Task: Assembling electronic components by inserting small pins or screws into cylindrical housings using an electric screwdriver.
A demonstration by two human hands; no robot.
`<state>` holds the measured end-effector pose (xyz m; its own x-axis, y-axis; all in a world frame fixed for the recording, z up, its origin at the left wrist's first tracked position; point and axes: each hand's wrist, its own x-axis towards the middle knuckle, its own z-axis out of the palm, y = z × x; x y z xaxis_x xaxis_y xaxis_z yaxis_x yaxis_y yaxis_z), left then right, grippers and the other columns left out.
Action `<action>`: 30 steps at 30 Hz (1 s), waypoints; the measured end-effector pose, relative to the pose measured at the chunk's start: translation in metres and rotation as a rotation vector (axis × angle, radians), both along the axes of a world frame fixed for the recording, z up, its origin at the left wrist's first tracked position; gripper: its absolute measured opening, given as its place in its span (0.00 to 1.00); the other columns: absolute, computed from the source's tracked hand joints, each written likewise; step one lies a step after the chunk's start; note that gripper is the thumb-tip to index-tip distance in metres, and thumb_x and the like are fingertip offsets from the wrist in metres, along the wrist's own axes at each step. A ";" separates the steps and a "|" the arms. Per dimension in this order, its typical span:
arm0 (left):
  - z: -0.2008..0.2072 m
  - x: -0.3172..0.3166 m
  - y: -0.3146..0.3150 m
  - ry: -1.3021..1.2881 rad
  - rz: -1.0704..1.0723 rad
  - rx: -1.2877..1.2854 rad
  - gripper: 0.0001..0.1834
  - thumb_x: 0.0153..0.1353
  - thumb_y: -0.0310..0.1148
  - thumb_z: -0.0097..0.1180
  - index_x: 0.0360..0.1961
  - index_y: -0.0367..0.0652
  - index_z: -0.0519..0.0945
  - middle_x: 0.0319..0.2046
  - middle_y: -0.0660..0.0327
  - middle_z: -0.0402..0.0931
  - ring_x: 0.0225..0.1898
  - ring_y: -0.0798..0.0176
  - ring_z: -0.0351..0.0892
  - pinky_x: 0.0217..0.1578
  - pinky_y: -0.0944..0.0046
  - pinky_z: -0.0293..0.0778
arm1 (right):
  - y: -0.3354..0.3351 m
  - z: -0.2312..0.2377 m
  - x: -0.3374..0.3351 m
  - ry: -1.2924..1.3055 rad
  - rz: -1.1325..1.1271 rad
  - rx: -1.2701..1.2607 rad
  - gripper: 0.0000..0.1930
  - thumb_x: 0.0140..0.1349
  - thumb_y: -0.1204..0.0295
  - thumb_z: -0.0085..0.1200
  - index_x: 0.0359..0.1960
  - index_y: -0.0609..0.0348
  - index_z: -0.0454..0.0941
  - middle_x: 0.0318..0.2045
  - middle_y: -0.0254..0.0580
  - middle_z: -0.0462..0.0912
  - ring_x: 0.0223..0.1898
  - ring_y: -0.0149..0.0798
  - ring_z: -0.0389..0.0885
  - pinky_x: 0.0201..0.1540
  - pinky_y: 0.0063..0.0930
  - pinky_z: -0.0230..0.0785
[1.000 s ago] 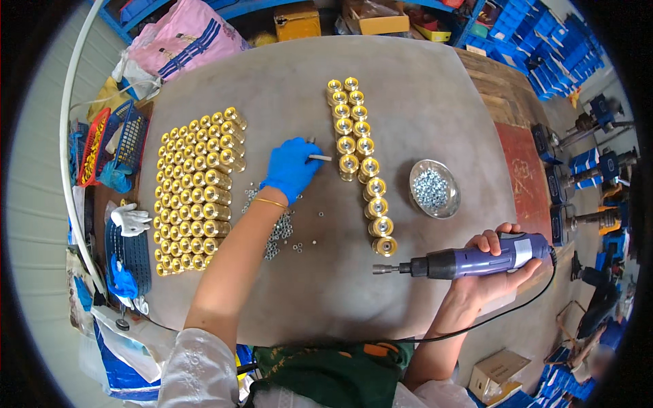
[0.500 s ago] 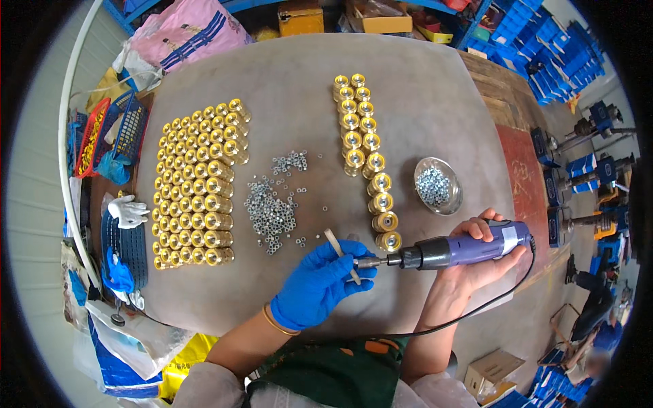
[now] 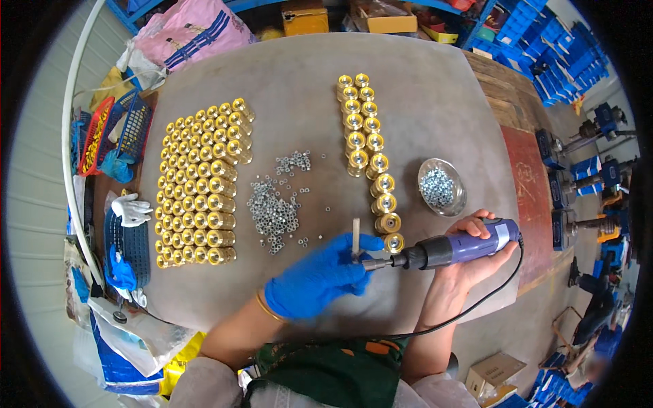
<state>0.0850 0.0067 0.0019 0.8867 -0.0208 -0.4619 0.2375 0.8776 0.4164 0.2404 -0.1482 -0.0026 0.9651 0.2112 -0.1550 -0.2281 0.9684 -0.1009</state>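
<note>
While bowl [image 3: 461, 192] holds hardware [image 3: 437, 188], right grip [image 3: 474, 264] clamps driver [image 3: 466, 247]; left grip [image 3: 316, 277] pinches rod [image 3: 356, 234].

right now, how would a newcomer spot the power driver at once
Start with the grey tabletop and go to its near right part, where the bare right hand holds the power driver. Its purple body and black nose set it apart from the gold cylinders nearby.
</note>
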 end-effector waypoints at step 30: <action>-0.048 0.083 0.152 0.114 -0.101 1.954 0.13 0.52 0.38 0.57 0.30 0.37 0.79 0.20 0.60 0.76 0.21 0.70 0.71 0.24 0.66 0.68 | -0.014 0.002 0.007 -0.038 -0.043 -0.134 0.27 0.52 0.47 0.50 0.34 0.63 0.67 0.29 0.41 0.71 0.21 0.30 0.68 0.26 0.21 0.66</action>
